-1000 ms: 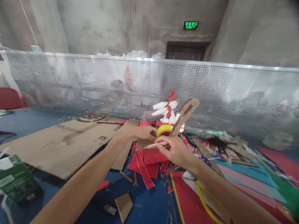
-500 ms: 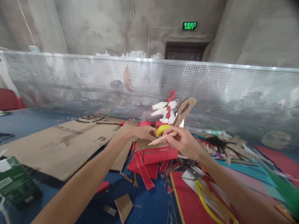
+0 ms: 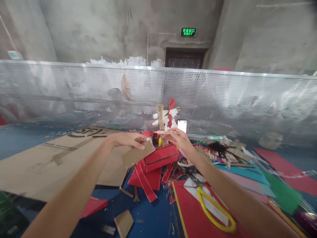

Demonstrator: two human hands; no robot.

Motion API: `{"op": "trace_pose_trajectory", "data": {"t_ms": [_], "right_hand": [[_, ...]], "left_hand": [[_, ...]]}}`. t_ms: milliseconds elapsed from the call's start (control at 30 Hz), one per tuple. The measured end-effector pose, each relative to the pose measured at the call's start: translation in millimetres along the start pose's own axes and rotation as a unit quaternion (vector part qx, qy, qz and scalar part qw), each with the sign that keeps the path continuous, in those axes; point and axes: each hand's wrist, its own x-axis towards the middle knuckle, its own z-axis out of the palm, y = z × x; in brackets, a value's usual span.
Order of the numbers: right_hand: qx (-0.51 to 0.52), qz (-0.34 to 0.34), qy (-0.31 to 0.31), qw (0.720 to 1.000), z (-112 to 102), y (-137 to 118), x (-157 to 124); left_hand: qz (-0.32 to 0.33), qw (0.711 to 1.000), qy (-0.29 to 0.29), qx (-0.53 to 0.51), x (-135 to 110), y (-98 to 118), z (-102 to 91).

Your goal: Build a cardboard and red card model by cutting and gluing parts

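My left hand (image 3: 128, 140) is closed on a flat brown cardboard piece (image 3: 137, 154), thumb on top, tilted over the left end of a red-covered box (image 3: 163, 158). In my right hand (image 3: 182, 141), a slim pale pink pen (image 3: 162, 132) is pinched, its tip pointing left toward the other hand. Just beyond the hands stands a cardboard strip with a looped top (image 3: 160, 117). Beside it is a red looped strip (image 3: 170, 112) with white petal-like pieces around it. A yellow curved thing (image 3: 160, 141) shows partly between the hands.
A large cardboard sheet (image 3: 81, 155) lies left. Yellow-handled scissors (image 3: 218, 218) rest on red paper (image 3: 188, 211) at front right. Coloured sheets (image 3: 282, 191) and scraps spread right. A lit phone (image 3: 182, 125) leans before the perforated metal screen (image 3: 210, 99).
My left hand has moved left, lifting the cardboard piece off the red box. The looped cardboard strip now stands more upright, further left. My right hand still holds the pen. The view has turned slightly right.
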Motion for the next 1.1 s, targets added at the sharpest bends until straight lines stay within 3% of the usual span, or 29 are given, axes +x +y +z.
{"op": "trace_pose_trajectory", "data": {"t_ms": [133, 233, 433, 600, 667, 733, 867, 1100], "right_hand": [[0.041, 0.012, 0.04, 0.998, -4, -7, 3], [0.034, -0.006, 0.062, 0.998, -12, -20, -12], [-0.012, -0.045, 0.091, 0.995, -39, -23, -43], [-0.044, -0.137, 0.197, 0.97, -56, -7, -31], [-0.053, -0.135, 0.239, 0.96, -54, -3, -22], [-0.077, -0.116, 0.209, 0.968, -46, 0, -16], [-0.134, -0.103, 0.071, 0.983, -23, 10, -11], [-0.179, -0.069, 0.048, 0.98, 8, 24, 4]], "left_hand": [[-0.048, 0.998, -0.046, -0.017, 2, 6, 13.0], [-0.076, 0.995, -0.062, -0.014, 2, 12, 18.6], [-0.117, 0.993, -0.022, 0.019, -15, 17, 18.4], [-0.11, 0.991, 0.019, -0.071, -44, 7, 27.7], [-0.088, 0.989, 0.027, -0.119, -53, 2, 38.7], [-0.075, 0.983, 0.031, -0.162, -56, -2, 53.9], [-0.053, 0.981, -0.025, -0.185, -49, -7, 87.4], [-0.033, 0.977, -0.095, -0.186, -30, -3, 123.5]]}}
